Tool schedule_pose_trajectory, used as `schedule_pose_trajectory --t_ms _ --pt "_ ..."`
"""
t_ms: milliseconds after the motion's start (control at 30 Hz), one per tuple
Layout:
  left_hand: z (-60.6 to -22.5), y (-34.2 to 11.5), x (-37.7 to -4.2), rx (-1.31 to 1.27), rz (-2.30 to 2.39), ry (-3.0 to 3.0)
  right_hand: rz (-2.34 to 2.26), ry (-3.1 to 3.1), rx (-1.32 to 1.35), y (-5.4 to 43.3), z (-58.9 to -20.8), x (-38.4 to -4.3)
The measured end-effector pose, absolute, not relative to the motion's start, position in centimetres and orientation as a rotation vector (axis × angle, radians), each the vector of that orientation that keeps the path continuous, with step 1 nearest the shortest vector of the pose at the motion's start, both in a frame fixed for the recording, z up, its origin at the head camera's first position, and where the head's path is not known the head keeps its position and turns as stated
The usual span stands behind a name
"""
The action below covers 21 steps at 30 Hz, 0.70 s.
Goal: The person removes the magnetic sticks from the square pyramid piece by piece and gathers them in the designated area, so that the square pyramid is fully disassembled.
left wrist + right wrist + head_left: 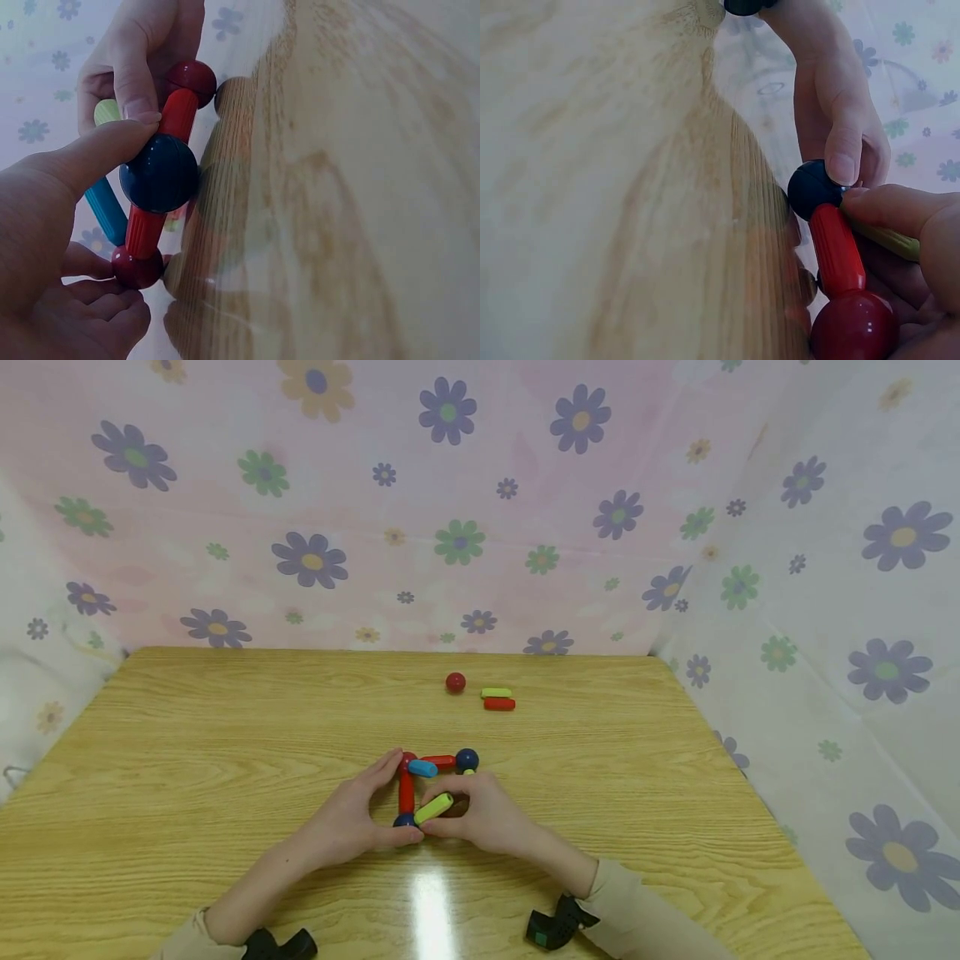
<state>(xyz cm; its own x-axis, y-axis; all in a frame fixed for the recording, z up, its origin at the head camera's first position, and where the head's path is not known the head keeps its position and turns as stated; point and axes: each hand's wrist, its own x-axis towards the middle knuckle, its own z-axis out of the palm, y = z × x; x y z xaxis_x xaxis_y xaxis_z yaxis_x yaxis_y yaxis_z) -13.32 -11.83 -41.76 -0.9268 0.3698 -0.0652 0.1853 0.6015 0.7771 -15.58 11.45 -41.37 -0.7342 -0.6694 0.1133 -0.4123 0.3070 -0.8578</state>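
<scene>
A square of balls and ribbed rods, a magnetic building set by its look, sits on the table between both hands. My left hand point(347, 817) holds its left side, thumb on the near dark blue ball point(159, 173) and fingers against the far red ball point(137, 268). A red rod point(407, 793) joins these two balls. From the far red ball a blue rod point(423, 768) sticks up. My right hand point(489, 816) pinches a yellow-green rod point(434, 808), its lower end at the near blue ball. Another red ball point(854, 327) is mostly hidden by the right hand in the head view.
Farther back on the wooden table point(225, 710) lie a loose red ball point(455, 682), a yellow-green rod point(496, 692) and a red rod point(499, 704). The square's far right corner is a dark blue ball point(467, 760). A flowered cloth point(510, 568) hangs behind the table.
</scene>
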Motion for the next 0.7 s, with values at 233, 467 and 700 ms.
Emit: schedule_pose_trajectory --t_ms 233,467,700 --pt "-41.78 -11.79 -13.34 0.454 1.227 2.608 -1.402 2.306 -0.99 11.49 -41.4 -15.53" --pt "-41.77 -11.81 -13.32 0.457 1.234 2.607 -1.394 2.313 -0.977 11.49 -41.35 -15.55" --pt "-41.74 -11.81 -13.29 0.466 1.229 2.61 -1.424 2.294 -0.86 11.67 -41.42 -15.63"
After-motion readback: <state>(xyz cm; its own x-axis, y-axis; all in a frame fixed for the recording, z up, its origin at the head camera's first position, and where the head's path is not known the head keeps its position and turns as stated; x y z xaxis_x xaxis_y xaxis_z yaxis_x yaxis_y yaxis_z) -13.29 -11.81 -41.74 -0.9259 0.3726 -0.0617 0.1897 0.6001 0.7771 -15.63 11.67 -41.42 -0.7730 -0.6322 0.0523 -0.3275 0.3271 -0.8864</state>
